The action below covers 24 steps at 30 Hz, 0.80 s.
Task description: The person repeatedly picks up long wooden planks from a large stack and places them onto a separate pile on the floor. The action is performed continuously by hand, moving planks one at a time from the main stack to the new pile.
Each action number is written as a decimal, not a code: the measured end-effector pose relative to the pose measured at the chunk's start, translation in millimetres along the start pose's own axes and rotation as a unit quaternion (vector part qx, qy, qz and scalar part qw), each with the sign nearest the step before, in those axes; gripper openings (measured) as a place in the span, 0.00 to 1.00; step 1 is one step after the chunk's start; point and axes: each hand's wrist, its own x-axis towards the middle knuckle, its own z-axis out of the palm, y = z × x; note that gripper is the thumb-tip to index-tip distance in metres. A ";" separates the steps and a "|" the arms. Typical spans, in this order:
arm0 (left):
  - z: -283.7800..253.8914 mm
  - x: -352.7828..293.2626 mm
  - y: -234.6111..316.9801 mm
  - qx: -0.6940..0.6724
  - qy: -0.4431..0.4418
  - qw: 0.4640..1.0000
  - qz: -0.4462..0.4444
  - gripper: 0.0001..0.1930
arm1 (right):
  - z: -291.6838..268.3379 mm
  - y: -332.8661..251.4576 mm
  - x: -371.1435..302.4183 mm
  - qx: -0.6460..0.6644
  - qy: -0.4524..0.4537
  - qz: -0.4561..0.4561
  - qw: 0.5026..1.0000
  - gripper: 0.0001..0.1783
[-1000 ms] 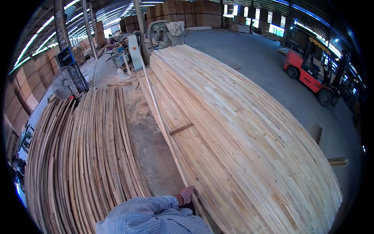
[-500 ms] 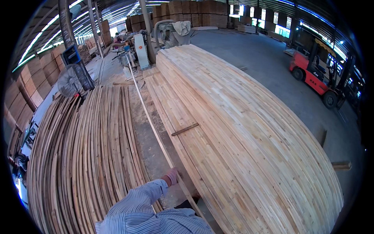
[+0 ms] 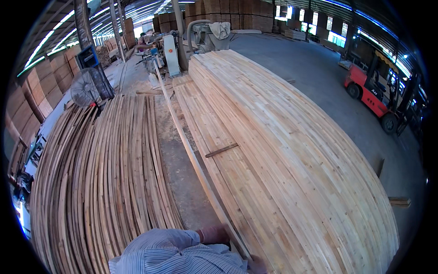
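A long, pale wooden strip [image 3: 194,164] slants from the machine at the back down to my body. My left hand [image 3: 214,234], in a light glove below a striped blue sleeve, is closed round it near its close end. Beside that end, at the lower edge, my right hand [image 3: 258,266] touches the strip; it is blurred and its fingers cannot be made out. Right of the strip rises a stepped stack of smooth, pale boards [image 3: 292,150]. A short dark stick [image 3: 221,150] lies across its lower step.
Rough brown strips [image 3: 105,169] form a wide pile at left. A standing fan [image 3: 85,87] is behind them, near a machine with a pale cabinet [image 3: 171,55]. Another person [image 3: 143,40] is at the back. A red forklift [image 3: 370,91] stands at far right.
My left hand has moved toward me and to the right, with the strip. My right hand has come into view at the strip's near end. The view has shifted slightly.
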 end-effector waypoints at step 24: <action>-52.9 74.7 27.5 -0.059 0.266 0.962 0.007 0.11 | 104.7 220.9 -169.1 -0.111 0.446 0.150 0.875 0.38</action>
